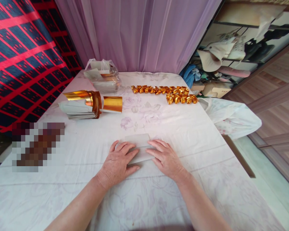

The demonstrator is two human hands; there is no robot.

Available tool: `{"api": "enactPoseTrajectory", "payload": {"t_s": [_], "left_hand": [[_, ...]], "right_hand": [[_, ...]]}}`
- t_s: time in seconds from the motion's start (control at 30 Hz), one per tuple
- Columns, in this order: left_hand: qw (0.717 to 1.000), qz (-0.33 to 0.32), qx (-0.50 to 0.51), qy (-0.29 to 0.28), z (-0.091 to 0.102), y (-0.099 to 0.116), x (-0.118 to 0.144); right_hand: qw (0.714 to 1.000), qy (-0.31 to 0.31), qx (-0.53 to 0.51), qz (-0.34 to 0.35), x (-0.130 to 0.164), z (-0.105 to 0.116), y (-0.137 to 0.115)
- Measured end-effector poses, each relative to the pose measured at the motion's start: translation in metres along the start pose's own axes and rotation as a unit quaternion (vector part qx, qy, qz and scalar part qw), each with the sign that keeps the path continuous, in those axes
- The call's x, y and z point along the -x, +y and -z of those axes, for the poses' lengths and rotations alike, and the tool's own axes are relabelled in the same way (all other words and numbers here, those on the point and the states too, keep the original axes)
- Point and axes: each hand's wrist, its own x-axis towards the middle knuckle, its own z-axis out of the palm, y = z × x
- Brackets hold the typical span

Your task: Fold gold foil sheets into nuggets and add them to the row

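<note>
Neither grip closed: left hand (117, 163) and right hand (165, 158) press smooth pale paper sheet (139, 142) flat.

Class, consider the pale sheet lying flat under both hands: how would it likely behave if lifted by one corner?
The pale sheet looks thin, so it would probably flop and weigh little. Both the left hand and right hand press it flat, suggesting it may curl or slide on the tablecloth.

A pale, silvery-white sheet of paper (139, 145) lies flat on the cloth-covered table, near the middle of the view toward six o'clock, its far edge squared and its corners clear. The left hand (118, 163) presses palm-down on its eight o'clock corner, while the right hand (165, 158) lies flat over its four o'clock edge, fingers spread.
</note>
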Motion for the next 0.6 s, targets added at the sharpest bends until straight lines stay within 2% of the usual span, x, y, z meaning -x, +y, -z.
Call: {"api": "enactPoseTrajectory", "payload": {"t_s": [0.43, 0.6], "left_hand": [[0.999, 0.006, 0.012, 0.045, 0.001, -0.012, 0.009], [0.998, 0.025, 0.022, 0.056, 0.002, -0.011, 0.007]], "right_hand": [[1.0, -0.01, -0.027, -0.008, 0.001, 0.003, 0.004], [0.998, 0.012, -0.057, -0.019, -0.001, 0.001, 0.005]]}}
